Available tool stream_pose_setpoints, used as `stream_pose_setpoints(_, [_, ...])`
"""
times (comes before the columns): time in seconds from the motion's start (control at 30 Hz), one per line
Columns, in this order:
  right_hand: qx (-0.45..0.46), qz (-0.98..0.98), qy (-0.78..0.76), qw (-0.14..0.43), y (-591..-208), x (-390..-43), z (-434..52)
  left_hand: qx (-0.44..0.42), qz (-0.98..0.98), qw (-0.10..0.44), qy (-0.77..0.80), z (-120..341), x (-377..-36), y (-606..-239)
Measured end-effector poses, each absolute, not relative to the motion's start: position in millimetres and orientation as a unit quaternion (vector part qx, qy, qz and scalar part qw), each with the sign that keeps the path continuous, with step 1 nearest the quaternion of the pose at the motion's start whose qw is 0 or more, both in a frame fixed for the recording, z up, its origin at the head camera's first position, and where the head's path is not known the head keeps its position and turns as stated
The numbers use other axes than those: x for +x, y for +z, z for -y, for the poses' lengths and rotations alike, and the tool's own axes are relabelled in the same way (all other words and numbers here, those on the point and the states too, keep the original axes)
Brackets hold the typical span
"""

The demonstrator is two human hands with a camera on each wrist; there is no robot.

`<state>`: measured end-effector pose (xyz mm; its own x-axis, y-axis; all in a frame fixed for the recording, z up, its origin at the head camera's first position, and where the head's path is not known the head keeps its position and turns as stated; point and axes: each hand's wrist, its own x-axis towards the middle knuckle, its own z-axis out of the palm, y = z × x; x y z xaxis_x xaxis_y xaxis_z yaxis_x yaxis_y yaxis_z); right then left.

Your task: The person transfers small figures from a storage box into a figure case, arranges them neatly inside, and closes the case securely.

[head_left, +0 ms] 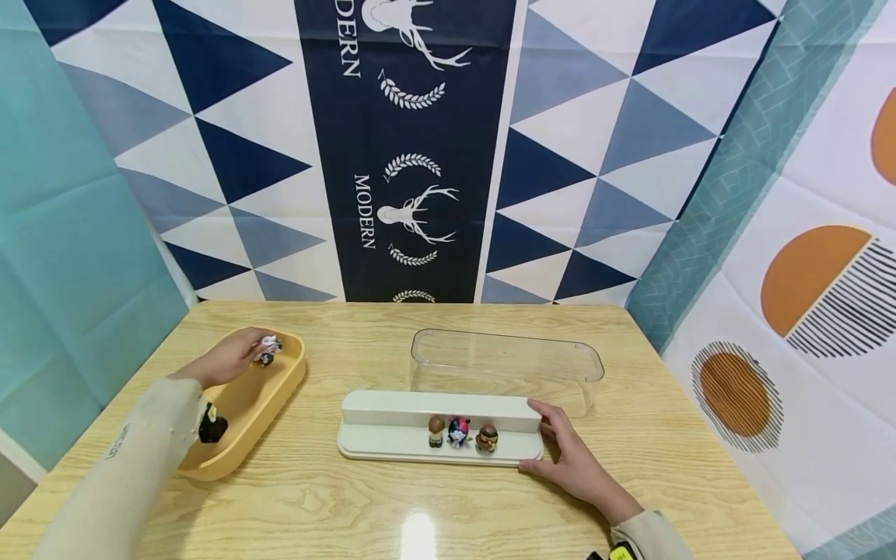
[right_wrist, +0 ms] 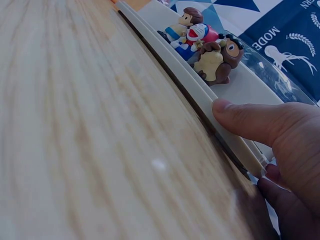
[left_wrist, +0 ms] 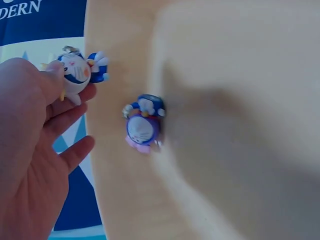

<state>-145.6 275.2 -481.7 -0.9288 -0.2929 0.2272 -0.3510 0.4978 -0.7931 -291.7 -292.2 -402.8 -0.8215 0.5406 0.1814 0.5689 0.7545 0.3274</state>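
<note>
My left hand (head_left: 229, 359) is over the far end of a yellow-orange tray (head_left: 269, 420). Between thumb and fingers it pinches a small white-and-blue figurine (left_wrist: 76, 71). Just beside that, a purple-and-blue figurine (left_wrist: 142, 126) lies in the tray against its wall. My right hand (head_left: 568, 459) grips the right end of a white stepped display base (head_left: 381, 442), with the thumb (right_wrist: 240, 116) on its front edge. On the lower step stand three figurines: a brown-haired boy (head_left: 436, 430), a red-and-blue one (head_left: 458, 431) and a brown one (head_left: 487, 438).
Behind the base sits a clear plastic cover (head_left: 448, 379), partly hidden by it. All of this is on a light wooden table (head_left: 350, 513). Patterned cloth (head_left: 420, 140) hangs along the table's far edge, with more cloth at both sides.
</note>
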Motion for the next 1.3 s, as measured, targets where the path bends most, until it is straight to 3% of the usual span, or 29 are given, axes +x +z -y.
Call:
stream_pose_setpoints(0.63, [0.191,0.866,0.460,0.039,-482.7,-146.9,-274.3,-0.219,0.907,-0.084,-0.349,280.1,-278.9,-377.9])
stream_pose_setpoints(1.3, [0.187,0.865,0.465,0.034,-482.2,-147.5,-274.6,-0.204,0.828,-0.117,-0.509,256.2,-273.9,-364.4])
